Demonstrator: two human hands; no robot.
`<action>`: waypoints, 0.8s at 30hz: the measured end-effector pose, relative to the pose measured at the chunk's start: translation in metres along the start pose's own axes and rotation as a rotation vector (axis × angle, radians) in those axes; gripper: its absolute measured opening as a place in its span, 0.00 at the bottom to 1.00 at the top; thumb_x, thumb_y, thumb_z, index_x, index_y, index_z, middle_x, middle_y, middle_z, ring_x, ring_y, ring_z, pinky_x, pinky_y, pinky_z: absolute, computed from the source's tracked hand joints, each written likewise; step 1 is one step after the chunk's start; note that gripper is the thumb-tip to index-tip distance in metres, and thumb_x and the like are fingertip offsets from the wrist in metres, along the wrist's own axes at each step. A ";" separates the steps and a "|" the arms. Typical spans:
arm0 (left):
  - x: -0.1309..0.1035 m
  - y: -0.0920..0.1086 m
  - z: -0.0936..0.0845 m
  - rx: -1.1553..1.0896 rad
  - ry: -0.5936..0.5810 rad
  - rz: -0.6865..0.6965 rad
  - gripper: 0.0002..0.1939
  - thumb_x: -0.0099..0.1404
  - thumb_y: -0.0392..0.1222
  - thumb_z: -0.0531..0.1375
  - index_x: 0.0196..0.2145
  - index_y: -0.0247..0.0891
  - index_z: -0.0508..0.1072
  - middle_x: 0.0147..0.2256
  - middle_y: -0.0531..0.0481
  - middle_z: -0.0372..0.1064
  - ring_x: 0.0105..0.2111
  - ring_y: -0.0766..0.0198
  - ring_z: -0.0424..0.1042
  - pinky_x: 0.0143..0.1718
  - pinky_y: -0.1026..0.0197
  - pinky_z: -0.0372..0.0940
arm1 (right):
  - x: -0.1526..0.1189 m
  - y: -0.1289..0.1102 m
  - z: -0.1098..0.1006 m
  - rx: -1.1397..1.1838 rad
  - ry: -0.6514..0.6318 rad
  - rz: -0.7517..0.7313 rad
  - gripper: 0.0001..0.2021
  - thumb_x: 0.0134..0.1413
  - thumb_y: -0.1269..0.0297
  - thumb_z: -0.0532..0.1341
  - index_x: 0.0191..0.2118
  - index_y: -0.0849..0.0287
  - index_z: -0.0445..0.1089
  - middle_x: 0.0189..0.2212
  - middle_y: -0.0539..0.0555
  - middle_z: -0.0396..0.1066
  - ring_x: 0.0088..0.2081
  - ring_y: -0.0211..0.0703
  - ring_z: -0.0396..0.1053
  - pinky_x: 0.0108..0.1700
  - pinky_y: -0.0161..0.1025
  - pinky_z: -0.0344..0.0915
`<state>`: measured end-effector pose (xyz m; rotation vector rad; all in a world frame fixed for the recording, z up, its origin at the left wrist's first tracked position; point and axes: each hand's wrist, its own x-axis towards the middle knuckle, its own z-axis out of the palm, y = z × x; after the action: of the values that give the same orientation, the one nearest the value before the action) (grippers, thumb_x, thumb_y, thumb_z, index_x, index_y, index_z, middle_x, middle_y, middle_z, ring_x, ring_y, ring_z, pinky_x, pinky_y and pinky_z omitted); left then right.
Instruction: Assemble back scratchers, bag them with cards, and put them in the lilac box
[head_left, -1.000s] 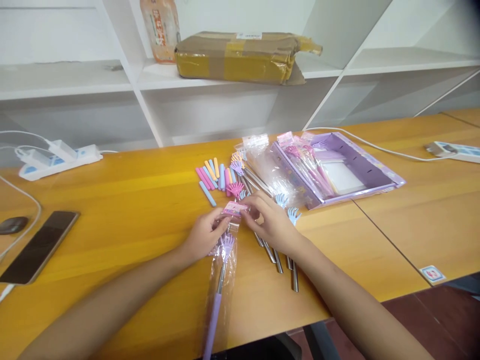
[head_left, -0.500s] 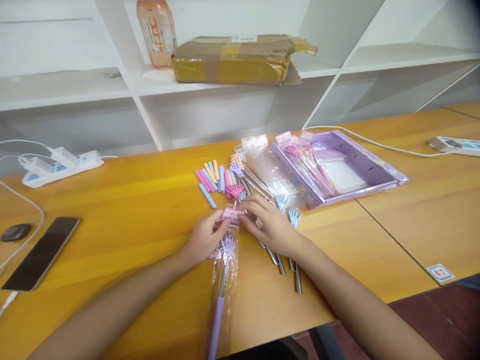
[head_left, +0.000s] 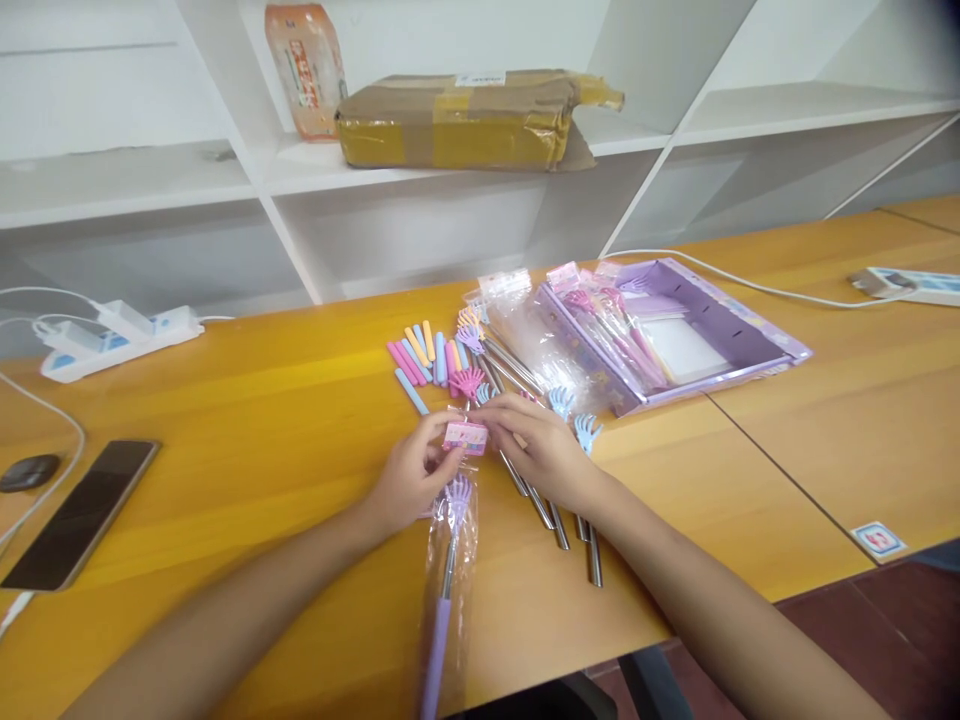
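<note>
My left hand (head_left: 411, 475) pinches the pink header card (head_left: 466, 438) at the top of a clear plastic bag (head_left: 468, 560). Inside the bag lies a purple back scratcher (head_left: 437, 640), its claw head up by the card and its handle toward the table's front edge. The fingers of my right hand (head_left: 546, 448) are closed at the card's upper right, on the bag's top edge; their tips are partly hidden. Just beyond my hands is a pink claw head (head_left: 467, 382). Several metal rods (head_left: 561, 530) and blue claw heads (head_left: 587, 432) lie beside and under my right hand.
Coloured handle tubes (head_left: 411, 360) lie beyond my left hand. A purple box (head_left: 772, 345) with bagged back scratchers stands at the right, near loose plastic bags (head_left: 525, 320). A phone (head_left: 82, 515) and power strip (head_left: 124, 340) are leftward. A taped carton (head_left: 465, 130) sits on the shelf.
The header card has tilted so that more of its printed face shows. Both hands stay at the bag's top, with only slight finger shifts. The view has moved slightly.
</note>
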<state>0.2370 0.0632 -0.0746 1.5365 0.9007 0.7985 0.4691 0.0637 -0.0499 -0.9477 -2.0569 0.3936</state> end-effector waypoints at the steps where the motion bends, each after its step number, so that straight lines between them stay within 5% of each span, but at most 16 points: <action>1: 0.000 0.001 0.000 -0.005 -0.001 -0.004 0.23 0.77 0.48 0.62 0.65 0.42 0.67 0.45 0.46 0.80 0.27 0.68 0.71 0.27 0.66 0.62 | 0.000 0.001 0.001 -0.006 0.016 -0.003 0.19 0.74 0.74 0.54 0.57 0.51 0.78 0.47 0.56 0.80 0.47 0.45 0.79 0.48 0.44 0.77; 6: 0.001 0.004 -0.002 0.164 0.014 0.102 0.18 0.77 0.46 0.61 0.61 0.43 0.73 0.54 0.43 0.78 0.36 0.64 0.76 0.35 0.64 0.69 | 0.001 0.001 0.001 -0.033 0.067 -0.015 0.17 0.73 0.74 0.57 0.56 0.50 0.79 0.45 0.55 0.80 0.45 0.44 0.80 0.47 0.43 0.78; 9: 0.001 0.004 -0.002 0.254 0.012 0.144 0.13 0.77 0.45 0.61 0.55 0.42 0.77 0.51 0.45 0.80 0.39 0.62 0.77 0.39 0.62 0.70 | 0.000 0.001 0.001 -0.046 0.070 -0.022 0.18 0.73 0.76 0.57 0.56 0.50 0.78 0.46 0.55 0.81 0.46 0.44 0.80 0.48 0.43 0.78; 15: 0.003 0.000 -0.002 0.200 0.015 0.089 0.21 0.75 0.43 0.61 0.64 0.43 0.73 0.53 0.44 0.80 0.37 0.62 0.78 0.35 0.64 0.69 | -0.001 0.004 0.001 -0.066 0.078 -0.020 0.17 0.73 0.75 0.57 0.57 0.49 0.77 0.47 0.55 0.80 0.47 0.46 0.80 0.48 0.44 0.78; 19: 0.004 -0.003 -0.003 0.264 0.010 0.109 0.15 0.75 0.43 0.62 0.58 0.42 0.77 0.49 0.45 0.80 0.43 0.59 0.79 0.41 0.61 0.71 | -0.001 0.005 0.002 -0.089 0.061 -0.019 0.16 0.74 0.74 0.56 0.55 0.50 0.77 0.47 0.55 0.81 0.47 0.46 0.80 0.47 0.44 0.77; 24: 0.003 -0.004 -0.001 0.039 -0.013 0.058 0.34 0.76 0.43 0.62 0.75 0.47 0.57 0.49 0.45 0.78 0.39 0.63 0.79 0.42 0.62 0.70 | -0.001 -0.002 0.000 0.018 0.050 0.097 0.16 0.77 0.68 0.56 0.62 0.49 0.72 0.44 0.53 0.81 0.40 0.43 0.78 0.43 0.42 0.75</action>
<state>0.2372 0.0660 -0.0783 1.6064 0.8696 0.8159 0.4689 0.0619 -0.0491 -1.0391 -1.9649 0.4343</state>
